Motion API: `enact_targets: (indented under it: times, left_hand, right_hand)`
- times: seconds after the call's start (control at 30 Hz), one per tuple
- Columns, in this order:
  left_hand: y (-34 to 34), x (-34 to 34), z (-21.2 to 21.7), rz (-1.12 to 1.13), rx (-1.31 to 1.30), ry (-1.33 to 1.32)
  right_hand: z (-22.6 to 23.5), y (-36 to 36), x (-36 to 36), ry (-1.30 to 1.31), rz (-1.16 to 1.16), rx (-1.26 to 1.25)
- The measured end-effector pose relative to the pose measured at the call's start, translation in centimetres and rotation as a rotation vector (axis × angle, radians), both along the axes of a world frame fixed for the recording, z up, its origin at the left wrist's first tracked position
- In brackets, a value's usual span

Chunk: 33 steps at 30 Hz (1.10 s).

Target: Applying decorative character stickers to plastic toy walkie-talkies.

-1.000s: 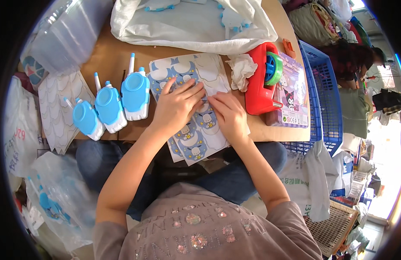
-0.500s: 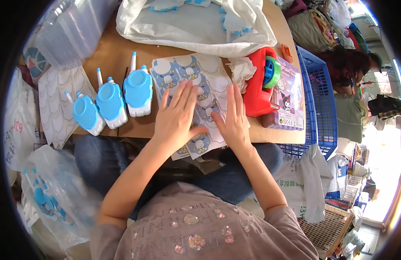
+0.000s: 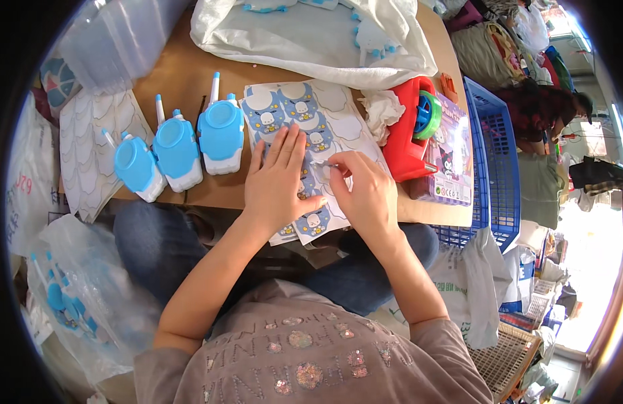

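My left hand [image 3: 276, 176] lies flat on a sheet of blue cartoon-dog stickers [image 3: 298, 108], fingers stretched out, thumb apart. Close by, the fingers of my right hand [image 3: 369, 195] are bent into a pinch at the edge of one sticker [image 3: 319, 165], whose pale edge seems lifted; the fingertips partly hide it. Bare white backing shows along the sheet's right side. Left of the sheet stand three blue-and-white toy walkie-talkies with antennas: a near-left one [image 3: 138, 167], a middle one [image 3: 175, 151] and a right one [image 3: 221, 131].
A red tape dispenser [image 3: 407, 138] and crumpled paper [image 3: 381, 111] sit right of the sheet, beside a purple box [image 3: 451, 161] and blue crate [image 3: 503, 161]. A white sack [image 3: 311, 64] lies at the back, peeled backing sheets [image 3: 92, 148] at the left, a clear bag [image 3: 96, 283] below.
My right hand has gone from stretched-out fingers to a pinch at a sticker on the sheet. My left hand stays flat on the sheet. The whole view has shifted slightly.
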<state>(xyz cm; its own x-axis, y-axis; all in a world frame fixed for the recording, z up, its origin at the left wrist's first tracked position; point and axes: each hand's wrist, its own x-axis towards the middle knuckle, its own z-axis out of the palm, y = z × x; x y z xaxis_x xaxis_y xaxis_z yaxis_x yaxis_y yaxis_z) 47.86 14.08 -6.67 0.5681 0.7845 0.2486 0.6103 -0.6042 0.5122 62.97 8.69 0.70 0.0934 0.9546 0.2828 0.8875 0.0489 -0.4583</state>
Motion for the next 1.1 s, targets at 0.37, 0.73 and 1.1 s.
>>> enact_targets:
  times: [0.37, 0.73, 1.1]
  left_hand:
    - [4.8, -8.9, 8.2, 0.139, 0.074, 0.175]
    - [4.4, -9.3, 6.2, 0.142, -0.072, 0.093]
    - [-1.5, -6.2, 1.5, -0.053, -0.398, -0.608]
  right_hand:
    - [5.9, 1.0, 1.3, -0.064, 0.001, 0.261]
    - [3.0, 1.0, -1.2, 0.615, -0.058, -0.05]
    - [-2.0, 0.3, -2.8, 1.433, -0.091, -0.324]
